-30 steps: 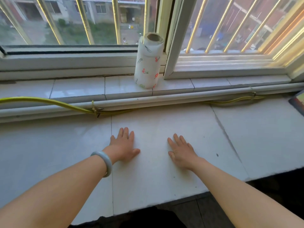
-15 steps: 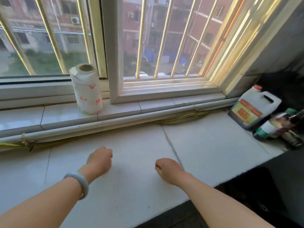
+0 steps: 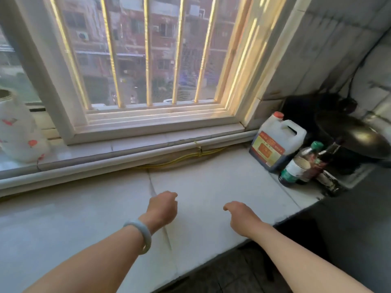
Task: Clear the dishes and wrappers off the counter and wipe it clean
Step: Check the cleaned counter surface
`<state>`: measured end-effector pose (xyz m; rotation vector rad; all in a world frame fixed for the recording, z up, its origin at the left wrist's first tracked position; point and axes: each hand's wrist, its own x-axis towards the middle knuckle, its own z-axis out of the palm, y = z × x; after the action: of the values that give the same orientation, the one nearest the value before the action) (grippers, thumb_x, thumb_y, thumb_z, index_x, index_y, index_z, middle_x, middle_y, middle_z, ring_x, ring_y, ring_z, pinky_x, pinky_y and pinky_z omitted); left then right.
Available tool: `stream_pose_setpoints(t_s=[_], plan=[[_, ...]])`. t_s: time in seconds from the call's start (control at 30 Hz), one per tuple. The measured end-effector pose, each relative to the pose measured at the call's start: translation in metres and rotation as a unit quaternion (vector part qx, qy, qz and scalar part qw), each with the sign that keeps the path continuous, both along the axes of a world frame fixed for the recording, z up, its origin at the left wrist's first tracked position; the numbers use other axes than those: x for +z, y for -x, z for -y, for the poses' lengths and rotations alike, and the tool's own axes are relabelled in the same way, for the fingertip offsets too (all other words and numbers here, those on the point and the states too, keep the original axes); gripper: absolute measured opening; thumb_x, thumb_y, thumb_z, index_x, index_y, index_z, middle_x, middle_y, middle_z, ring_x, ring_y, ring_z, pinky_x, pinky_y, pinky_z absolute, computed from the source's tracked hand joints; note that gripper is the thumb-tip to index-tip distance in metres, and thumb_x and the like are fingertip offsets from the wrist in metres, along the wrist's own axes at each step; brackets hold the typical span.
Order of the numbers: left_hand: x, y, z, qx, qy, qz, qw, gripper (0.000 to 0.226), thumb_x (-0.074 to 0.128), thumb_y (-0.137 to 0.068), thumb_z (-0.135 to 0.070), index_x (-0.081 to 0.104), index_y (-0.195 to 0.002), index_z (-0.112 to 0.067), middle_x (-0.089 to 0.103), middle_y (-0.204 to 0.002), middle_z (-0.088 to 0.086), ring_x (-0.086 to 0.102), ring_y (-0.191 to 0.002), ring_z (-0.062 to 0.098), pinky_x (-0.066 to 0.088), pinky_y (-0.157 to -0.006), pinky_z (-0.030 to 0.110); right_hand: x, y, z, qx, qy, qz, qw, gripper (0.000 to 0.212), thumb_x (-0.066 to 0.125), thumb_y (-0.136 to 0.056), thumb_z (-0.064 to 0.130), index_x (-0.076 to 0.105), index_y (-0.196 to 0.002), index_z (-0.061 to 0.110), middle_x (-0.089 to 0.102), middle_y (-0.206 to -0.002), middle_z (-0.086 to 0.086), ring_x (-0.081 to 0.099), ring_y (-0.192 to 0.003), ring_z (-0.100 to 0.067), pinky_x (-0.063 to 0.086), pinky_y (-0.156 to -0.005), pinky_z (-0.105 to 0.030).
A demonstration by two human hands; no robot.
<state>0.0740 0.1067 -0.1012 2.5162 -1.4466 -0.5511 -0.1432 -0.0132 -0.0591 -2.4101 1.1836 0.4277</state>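
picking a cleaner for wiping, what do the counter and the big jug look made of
Counter: looks like pale stone or tile slabs, matte, with seams between them. Jug: probably white plastic, slightly glossy, moulded handle, dark liquid showing through low down.

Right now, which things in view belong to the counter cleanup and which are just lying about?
Job: counter, paper towel roll (likely for wiping), left hand, right hand, both empty. No dishes or wrappers visible.
Lying about: jug, green-capped bottle, dark bottle, wok, yellow cable.
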Motion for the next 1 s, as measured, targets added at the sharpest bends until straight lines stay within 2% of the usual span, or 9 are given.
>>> stream_pose_setpoints(t_s=[0.07,0.23,0.37,0.5,0.6,0.7,0.8,0.9,1.0], plan=[[0.000,0.008,0.014,-0.003,0.006,-0.010,1.000,0.036,0.042,-0.099,-0.027,0.056,-0.132,-0.019,0.055,-0.133,0.005,0.052,-0.121,0.025,0.041,-0.101,0.033,0.003,0.016,0.015,-0.020,0.001,0.009,1.000,0.056,0.031,-0.091,-0.006,0.043,-0.141,0.015,0.041,-0.145,-0.004,0.042,-0.131,-0.024,0.036,-0.109,-0.029],[0.013,0.021,0.061,-0.034,0.055,-0.022,0.998,0.022,0.054,-0.093,-0.022,0.074,-0.104,-0.023,0.071,-0.109,-0.001,0.062,-0.101,0.020,0.049,-0.086,0.029,0.018,0.054,0.059,-0.098,0.021,0.028,0.995,0.054,0.033,-0.091,-0.003,0.045,-0.141,0.015,0.042,-0.145,-0.004,0.042,-0.132,-0.023,0.036,-0.110,-0.033],[0.039,0.041,0.122,-0.071,0.092,-0.045,0.992,0.030,0.049,-0.096,-0.016,0.070,-0.117,-0.022,0.070,-0.117,-0.001,0.061,-0.110,0.021,0.047,-0.090,0.028,0.042,0.086,0.102,-0.190,0.057,0.051,0.979,0.047,0.037,-0.093,0.007,0.051,-0.137,0.016,0.048,-0.142,-0.005,0.045,-0.130,-0.024,0.039,-0.106,-0.032],[0.079,0.070,0.187,-0.103,0.140,-0.094,0.980,0.030,0.049,-0.098,-0.019,0.065,-0.124,-0.019,0.066,-0.124,0.004,0.061,-0.115,0.021,0.048,-0.097,0.032,0.081,0.111,0.139,-0.254,0.129,0.093,0.954,0.023,0.046,-0.088,0.012,0.063,-0.104,0.010,0.064,-0.112,-0.012,0.058,-0.105,-0.031,0.046,-0.080,-0.032],[0.114,0.093,0.224,-0.141,0.165,-0.129,0.968,0.032,0.052,-0.098,-0.022,0.060,-0.129,-0.017,0.064,-0.126,0.004,0.059,-0.115,0.020,0.047,-0.097,0.032,0.111,0.121,0.162,-0.314,0.166,0.142,0.924,0.012,0.052,-0.091,0.016,0.062,-0.095,0.012,0.066,-0.104,-0.012,0.059,-0.096,-0.030,0.047,-0.075,-0.032],[0.139,0.109,0.256,-0.187,0.187,-0.123,0.956,0.035,0.055,-0.096,-0.024,0.057,-0.131,-0.021,0.062,-0.127,0.006,0.059,-0.113,0.022,0.050,-0.094,0.034,0.125,0.129,0.185,-0.368,0.176,0.201,0.891,0.023,0.055,-0.093,0.020,0.062,-0.112,0.009,0.066,-0.102,-0.009,0.059,-0.089,-0.023,0.050,-0.079,-0.032],[0.157,0.124,0.288,-0.197,0.185,-0.119,0.956,0.045,0.056,-0.095,-0.020,0.050,-0.140,-0.020,0.053,-0.136,0.010,0.055,-0.120,0.027,0.048,-0.099,0.036,0.130,0.131,0.210,-0.380,0.179,0.222,0.880,0.039,0.059,-0.092,0.024,0.055,-0.129,0.010,0.063,-0.117,-0.010,0.058,-0.106,-0.026,0.045,-0.085,-0.031],[0.170,0.141,0.320,-0.214,0.190,-0.099,0.953,0.051,0.056,-0.095,-0.019,0.043,-0.145,-0.021,0.043,-0.144,0.011,0.053,-0.122,0.028,0.048,-0.099,0.036,0.130,0.130,0.240,-0.359,0.181,0.228,0.887,0.052,0.062,-0.090,0.027,0.048,-0.138,0.011,0.053,-0.134,-0.012,0.050,-0.123,-0.028,0.042,-0.100,-0.035],[0.173,0.156,0.351,-0.235,0.194,-0.049,0.951,0.054,0.056,-0.095,-0.016,0.041,-0.146,-0.020,0.039,-0.149,0.009,0.048,-0.128,0.028,0.042,-0.103,0.036,0.126,0.127,0.265,-0.325,0.166,0.215,0.906,0.061,0.063,-0.089,0.034,0.042,-0.143,0.014,0.047,-0.138,-0.015,0.047,-0.128,-0.029,0.041,-0.103,-0.037]])
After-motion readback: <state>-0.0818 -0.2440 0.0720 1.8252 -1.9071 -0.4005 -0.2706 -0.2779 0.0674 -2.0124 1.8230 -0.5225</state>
